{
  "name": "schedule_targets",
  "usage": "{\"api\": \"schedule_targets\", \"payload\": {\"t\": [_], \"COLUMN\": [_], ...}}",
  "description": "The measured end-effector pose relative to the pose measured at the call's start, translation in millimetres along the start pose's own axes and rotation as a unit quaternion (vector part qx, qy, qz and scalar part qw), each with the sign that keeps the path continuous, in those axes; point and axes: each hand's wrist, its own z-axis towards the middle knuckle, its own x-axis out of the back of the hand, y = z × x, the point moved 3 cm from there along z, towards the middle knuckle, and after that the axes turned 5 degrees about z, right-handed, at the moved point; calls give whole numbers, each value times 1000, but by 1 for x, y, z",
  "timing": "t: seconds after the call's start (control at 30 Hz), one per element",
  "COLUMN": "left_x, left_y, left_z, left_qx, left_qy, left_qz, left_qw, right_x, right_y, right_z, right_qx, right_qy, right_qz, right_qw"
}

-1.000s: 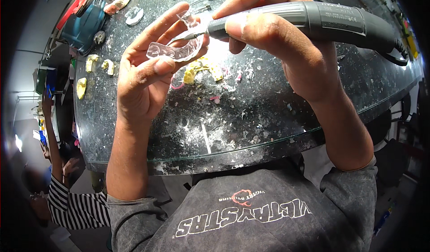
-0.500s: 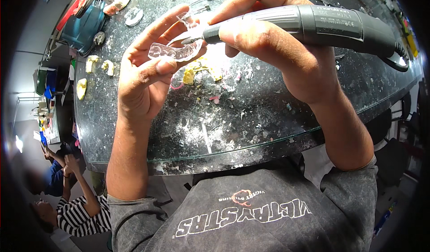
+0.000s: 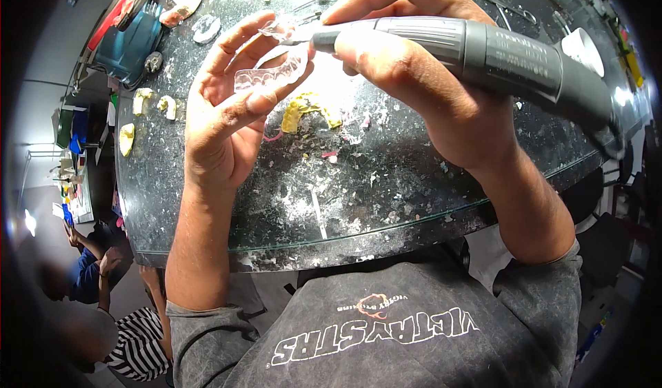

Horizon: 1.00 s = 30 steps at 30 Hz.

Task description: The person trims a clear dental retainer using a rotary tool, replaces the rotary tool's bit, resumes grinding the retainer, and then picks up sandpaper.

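Between the thumb and fingers of my left hand [image 3: 224,116] is a clear dental aligner [image 3: 272,76], an arch-shaped shell with tooth hollows along it. My right hand [image 3: 420,78] wraps round a grey rotary handpiece [image 3: 476,47], its cable trailing off to the right. The handpiece's slim tip points left and reaches the aligner's far part; glare hides whether it touches. Below the hands a yellow arch-shaped dental model [image 3: 293,116] lies on the dusty dark table [image 3: 386,188].
Small yellowish cast pieces [image 3: 126,140] lie at the left, near a teal machine [image 3: 127,40] with a red part. Another clear shell [image 3: 205,28] sits behind them. Scissors [image 3: 507,5] and a white cup [image 3: 583,52] are at the far right. Two people are beyond the table's left side.
The aligner has turned in my left hand. The handpiece's back end has swung down, uncovering the white cup and scissors. At the left, a person in stripes has shifted.
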Motion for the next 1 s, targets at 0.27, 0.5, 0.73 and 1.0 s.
{"api": "schedule_targets", "payload": {"t": [0.27,0.5,0.73,1.0], "left_x": [1,-7,-19,-23], "left_y": [-1,-2,-5,-7], "left_z": [-4,-6,-12,-15], "left_qx": [-23,-32,-46,-47], "left_qy": [39,54,115,147], "left_qz": [31,45,32,49], "left_qw": [998,997,992,987], "right_x": [-3,-7,-7,-4], "right_y": [6,9,10,13], "right_z": [-2,-6,-2,2], "right_qx": [58,97,100,143], "right_qy": [-6,3,39,20], "right_qz": [-50,-87,-138,-187], "right_qw": [997,991,985,972]}}
